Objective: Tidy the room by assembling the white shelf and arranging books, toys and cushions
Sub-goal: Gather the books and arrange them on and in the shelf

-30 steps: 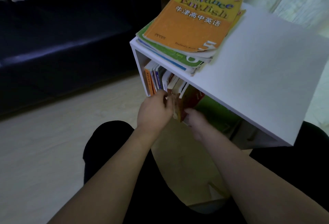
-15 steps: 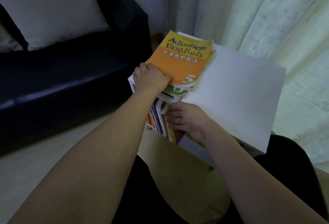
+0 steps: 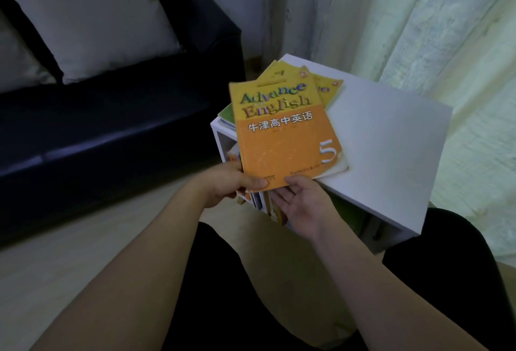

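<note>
One orange book (image 3: pixel 284 138) lifted over the white shelf (image 3: pixel 391 149) left corner, left hand (image 3: pixel 231 186) pinching its near edge, right hand (image 3: pixel 301 205) open, fingers (image 3: pixel 293 183) touching underneath

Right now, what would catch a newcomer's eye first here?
The orange and yellow Advance English book, gripped at its near edge by the left hand with the right hand beneath it. It sits over the white shelf; a pale cushion leans on the dark sofa at left.

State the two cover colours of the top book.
Yellow above, orange below on the top book, seen in the head view.
</note>
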Motion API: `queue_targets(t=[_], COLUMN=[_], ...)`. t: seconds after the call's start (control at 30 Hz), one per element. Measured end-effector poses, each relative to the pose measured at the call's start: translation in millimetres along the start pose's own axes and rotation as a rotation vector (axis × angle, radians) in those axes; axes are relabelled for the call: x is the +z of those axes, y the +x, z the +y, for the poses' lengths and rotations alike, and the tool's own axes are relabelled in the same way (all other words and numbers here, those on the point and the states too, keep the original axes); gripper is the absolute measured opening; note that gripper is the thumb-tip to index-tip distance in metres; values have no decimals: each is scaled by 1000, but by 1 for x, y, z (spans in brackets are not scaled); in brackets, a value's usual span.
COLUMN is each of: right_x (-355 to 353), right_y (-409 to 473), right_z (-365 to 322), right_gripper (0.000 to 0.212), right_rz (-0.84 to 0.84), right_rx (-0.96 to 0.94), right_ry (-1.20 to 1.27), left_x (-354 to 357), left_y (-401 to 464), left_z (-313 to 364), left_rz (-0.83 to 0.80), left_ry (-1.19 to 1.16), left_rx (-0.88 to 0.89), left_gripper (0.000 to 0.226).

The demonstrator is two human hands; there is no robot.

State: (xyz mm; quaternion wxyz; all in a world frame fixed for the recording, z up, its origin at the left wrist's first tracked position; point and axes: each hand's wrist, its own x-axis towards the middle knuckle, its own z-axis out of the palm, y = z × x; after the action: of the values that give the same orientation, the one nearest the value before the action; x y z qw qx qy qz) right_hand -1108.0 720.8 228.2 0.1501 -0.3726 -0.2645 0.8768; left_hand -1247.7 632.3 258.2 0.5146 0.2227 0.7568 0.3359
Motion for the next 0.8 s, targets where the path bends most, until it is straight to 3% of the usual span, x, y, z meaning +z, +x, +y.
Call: queue_targets(t=[0.1,0.27,0.33,0.43,0.53,0.63,0.7,0.8], right_x=[-8,-33,-51,-72,-101,-156,-210,-199], right_y=[-3,-8,-6,0,13,58,106,100], right_z=[15,28,38,54,71,100,129,124], right_gripper=[22,34,40,40,17,56,64,69], right_rz=[-30,51,144,277,406,428,382,312], right_rx=[2,50,108,196,202,256,307,413], right_ry=[92,62,-32,-71,-91,-113,-196,-222], left_x=[-5,-16,-23,-26,-23,-8,11,39], left_y=[-4,1,5,5,1,-3,-3,6], left_z=[-10,-12,-16,-35,-56,-64,-61,-52], left_rz=[-16,326,336,239,99,-11,-68,-28], left_ry=[-52,-672,-750,-560,-225,129,255,419], left_rx=[-26,200,220,103,-42,-148,-160,-71], left_gripper=[39,29,32,32,16,15,15,21])
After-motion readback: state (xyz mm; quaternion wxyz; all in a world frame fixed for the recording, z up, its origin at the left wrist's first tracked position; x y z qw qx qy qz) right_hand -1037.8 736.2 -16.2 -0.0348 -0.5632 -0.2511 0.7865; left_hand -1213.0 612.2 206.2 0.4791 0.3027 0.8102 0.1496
